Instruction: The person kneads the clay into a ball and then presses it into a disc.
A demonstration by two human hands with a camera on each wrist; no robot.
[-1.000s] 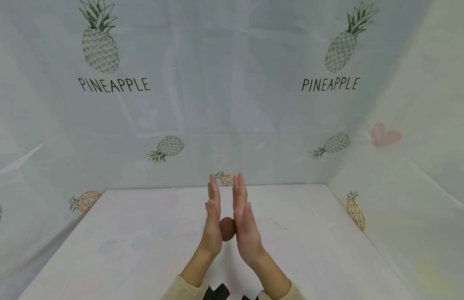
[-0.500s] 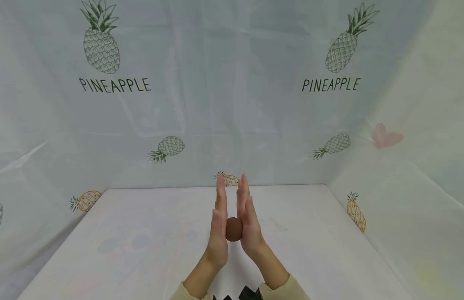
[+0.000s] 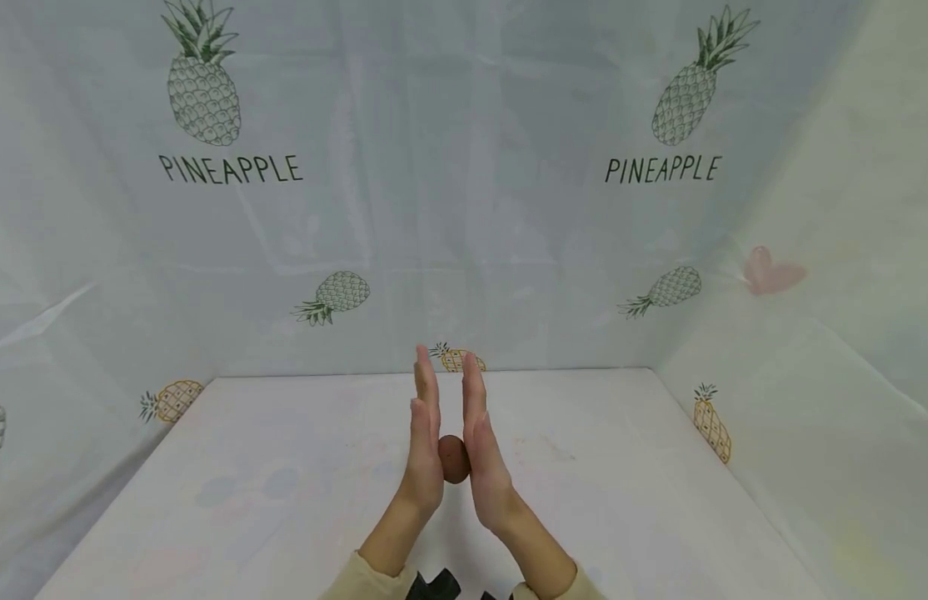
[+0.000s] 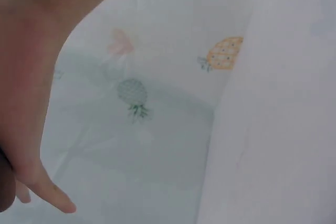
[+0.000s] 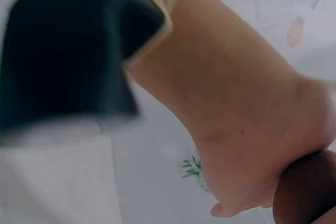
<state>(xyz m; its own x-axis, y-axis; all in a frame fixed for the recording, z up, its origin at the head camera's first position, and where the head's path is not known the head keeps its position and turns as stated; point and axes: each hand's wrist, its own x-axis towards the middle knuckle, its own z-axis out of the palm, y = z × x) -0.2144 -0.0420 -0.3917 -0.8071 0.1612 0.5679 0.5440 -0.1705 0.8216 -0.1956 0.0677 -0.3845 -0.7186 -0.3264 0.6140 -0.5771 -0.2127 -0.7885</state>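
Note:
A small brown ball (image 3: 453, 457) is pressed between my two flat palms, above the white table (image 3: 284, 483). My left hand (image 3: 425, 433) stands upright with straight fingers on the ball's left side. My right hand (image 3: 476, 437) mirrors it on the right side, fingers straight and pointing away from me. The right wrist view shows the left forearm and palm heel against the brown ball (image 5: 307, 192). Only a dark sliver of the ball (image 4: 5, 184) shows at the left wrist view's edge, beside the left hand (image 4: 31, 103).
A pale cloth printed with pineapples (image 3: 202, 92) and the word PINEAPPLE hangs behind and along both sides of the table. A pink heart (image 3: 767, 271) marks the right wall. Beige sleeves (image 3: 359, 579) and black wrist straps (image 3: 430, 586) show at the bottom.
The hands rub the ball between the palms: they shifted slightly right half a second ago and are now back left, with the right hand drawn a little toward me.

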